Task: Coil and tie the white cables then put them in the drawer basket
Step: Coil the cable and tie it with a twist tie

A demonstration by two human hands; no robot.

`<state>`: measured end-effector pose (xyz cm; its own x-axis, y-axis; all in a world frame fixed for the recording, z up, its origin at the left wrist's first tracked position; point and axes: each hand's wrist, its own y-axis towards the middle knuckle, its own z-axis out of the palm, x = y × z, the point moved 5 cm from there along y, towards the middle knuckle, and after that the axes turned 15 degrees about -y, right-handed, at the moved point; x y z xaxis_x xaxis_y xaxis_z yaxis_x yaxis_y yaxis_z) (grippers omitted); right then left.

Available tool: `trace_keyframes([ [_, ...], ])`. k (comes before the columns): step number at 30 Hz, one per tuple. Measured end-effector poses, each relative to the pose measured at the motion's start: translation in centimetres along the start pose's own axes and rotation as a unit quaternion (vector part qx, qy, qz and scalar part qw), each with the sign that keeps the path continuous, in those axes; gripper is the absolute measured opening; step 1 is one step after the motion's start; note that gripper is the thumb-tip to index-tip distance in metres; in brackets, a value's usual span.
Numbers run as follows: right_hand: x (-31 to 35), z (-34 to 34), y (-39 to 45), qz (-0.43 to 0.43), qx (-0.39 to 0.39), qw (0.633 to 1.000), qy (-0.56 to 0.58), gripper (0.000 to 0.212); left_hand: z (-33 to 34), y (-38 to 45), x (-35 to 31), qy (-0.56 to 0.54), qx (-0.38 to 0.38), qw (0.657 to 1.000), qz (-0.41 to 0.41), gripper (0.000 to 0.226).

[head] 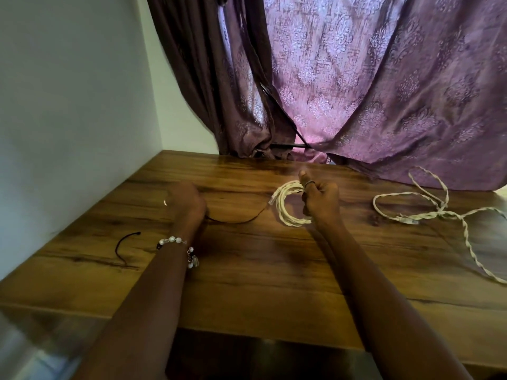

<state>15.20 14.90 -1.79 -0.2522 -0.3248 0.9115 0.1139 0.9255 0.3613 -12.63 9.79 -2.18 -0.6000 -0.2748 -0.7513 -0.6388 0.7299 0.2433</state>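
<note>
A wooden worktop fills a corner between a pale wall and a purple patterned curtain, seen from above by the person working at it. Both bare forearms reach forward over the wood.

The right hand is closed around a coiled white cable, pinching its loops together at the far side, with the plug end sticking out toward the left hand. The left hand is closed in a fist, apparently gripping one end of a thin dark tie that runs across the wood toward the coil. A beaded bracelet circles the left wrist.

A second white cable lies loose and uncoiled on the worktop, well to the right of the right hand. A spare dark tie lies left of the left forearm.

Judging from this, the first cable is coiled but not yet tied. The second cable is untouched. No drawer basket is in view, so nothing appears stored yet.
</note>
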Motion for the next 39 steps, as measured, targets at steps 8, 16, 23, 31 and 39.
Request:
trace_keyframes([
  [8, -1.0, -0.1, 0.5, -0.008, -0.010, 1.000, 0.001, 0.051, 3.9, -0.5, -2.7, -0.164, 0.138, 0.977, -0.001, 0.025],
  [16, -3.5, -1.2, 2.4, 0.026, -0.087, 0.996, -0.005, 0.053, 5.9, -5.6, -12.0, -0.414, 0.405, 0.812, 0.074, 0.010],
  [23, -4.2, -1.3, 3.1, 0.039, -0.114, 0.993, -0.004, 0.054, 10.0, -6.8, -12.6, -0.423, 0.314, 0.849, 0.028, 0.041],
  [31, -4.0, -1.1, 3.2, 0.018, -0.119, 0.992, -0.034, 0.059, 10.5, -7.2, -12.1, -0.288, 0.183, 0.936, 0.086, 0.058],
  [39, -2.3, -0.2, 2.2, -0.060, -0.112, 0.990, -0.055, 0.039, 10.2, -7.1, -10.5, -0.348, 0.106, 0.931, -0.025, 0.054],
])
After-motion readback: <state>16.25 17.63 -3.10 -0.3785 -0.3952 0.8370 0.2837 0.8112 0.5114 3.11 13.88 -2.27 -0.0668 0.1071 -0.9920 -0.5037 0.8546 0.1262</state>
